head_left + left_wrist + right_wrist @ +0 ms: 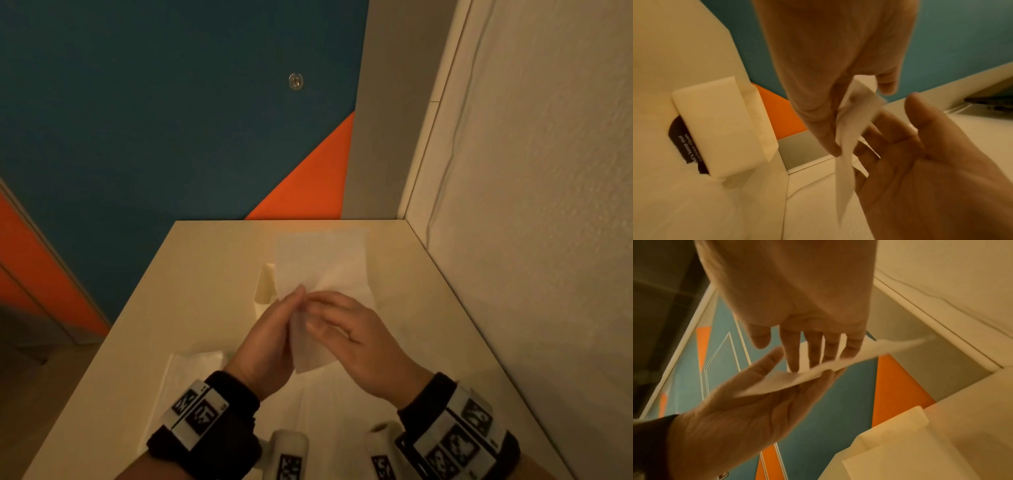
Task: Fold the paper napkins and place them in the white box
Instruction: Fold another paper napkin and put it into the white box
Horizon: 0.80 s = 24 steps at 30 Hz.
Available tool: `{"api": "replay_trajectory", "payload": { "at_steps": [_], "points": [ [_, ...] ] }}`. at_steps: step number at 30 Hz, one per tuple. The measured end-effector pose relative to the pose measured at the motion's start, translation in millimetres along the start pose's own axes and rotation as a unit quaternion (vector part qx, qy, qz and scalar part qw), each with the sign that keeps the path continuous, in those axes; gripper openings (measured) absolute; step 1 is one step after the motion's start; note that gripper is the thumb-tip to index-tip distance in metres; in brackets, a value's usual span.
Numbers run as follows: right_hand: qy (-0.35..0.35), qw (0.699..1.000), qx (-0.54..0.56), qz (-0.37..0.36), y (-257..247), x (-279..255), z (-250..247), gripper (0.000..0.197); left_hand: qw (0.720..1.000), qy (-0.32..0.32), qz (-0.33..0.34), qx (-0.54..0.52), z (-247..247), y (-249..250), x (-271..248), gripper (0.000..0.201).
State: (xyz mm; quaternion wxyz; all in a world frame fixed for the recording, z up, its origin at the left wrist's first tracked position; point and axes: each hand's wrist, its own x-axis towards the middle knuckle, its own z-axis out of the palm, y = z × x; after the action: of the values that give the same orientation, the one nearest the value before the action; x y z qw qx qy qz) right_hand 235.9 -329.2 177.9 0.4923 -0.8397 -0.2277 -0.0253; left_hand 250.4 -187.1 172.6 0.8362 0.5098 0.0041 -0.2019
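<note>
- We hold one napkin [308,342] above the bench [191,291], pressed between our flat left hand [265,342] and right hand [356,337], fingers straight.
- Long axis runs away from us.
- White box [265,286] sits just beyond, slightly nearer our left hand.

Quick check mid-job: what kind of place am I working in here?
Probably an indoor room or office corner, not a kitchen. A plain white table stands against a teal and orange wall panel beside a white wall. Both hands hold a paper napkin.
</note>
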Motion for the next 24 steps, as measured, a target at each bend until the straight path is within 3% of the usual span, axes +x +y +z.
{"api": "replay_trajectory", "payload": {
  "at_steps": [1, 3, 5, 7, 9, 12, 14, 17, 24],
  "points": [
    [0.003, 1.0, 0.013, -0.009, 1.3, -0.8, -2.2, 0.046, 1.0, 0.022, -0.002, -0.017, -0.6, 1.1, 0.7, 0.046],
    [0.075, 0.996, 0.038, -0.014, 5.6, -1.1, -9.9, 0.037, 0.998, 0.042, 0.002, -0.054, -2.9, 3.4, 0.2, 0.035],
    [0.171, 0.983, 0.05, 0.046, 9.9, -0.3, -21.8, 0.025, 0.997, 0.04, 0.001, -0.068, -3.4, 8.1, -2.6, 0.033],
    [0.214, 0.964, 0.072, 0.138, 14.2, -0.1, -34.6, 0.023, 0.997, 0.036, -0.004, -0.065, -4.8, 12.0, -4.5, 0.036],
    [0.191, 0.948, 0.135, 0.218, 17.2, -0.5, -45.2, 0.022, 0.997, 0.026, -0.009, -0.072, -3.5, 16.3, -6.1, 0.037],
    [0.104, 0.928, 0.233, 0.271, 14.3, -3.2, -52.2, 0.043, 0.997, 0.012, -0.012, -0.074, -1.0, 20.0, -5.0, 0.043],
    [0.084, 0.915, 0.3, 0.256, 11.1, -4.8, -53.0, 0.045, 0.997, 0.004, -0.016, -0.07, 0.6, 21.3, -3.7, 0.048],
    [0.117, 0.909, 0.344, 0.202, 6.0, -2.0, -55.2, 0.029, 0.999, -0.001, -0.007, -0.046, 2.8, 23.1, -1.1, 0.044],
    [0.149, 0.899, 0.377, 0.168, 9.1, 0.4, -64.2, 0.031, 0.985, 0.028, 0.116, 0.123, -1.0, 29.5, 1.1, 0.016]
  ]
}}
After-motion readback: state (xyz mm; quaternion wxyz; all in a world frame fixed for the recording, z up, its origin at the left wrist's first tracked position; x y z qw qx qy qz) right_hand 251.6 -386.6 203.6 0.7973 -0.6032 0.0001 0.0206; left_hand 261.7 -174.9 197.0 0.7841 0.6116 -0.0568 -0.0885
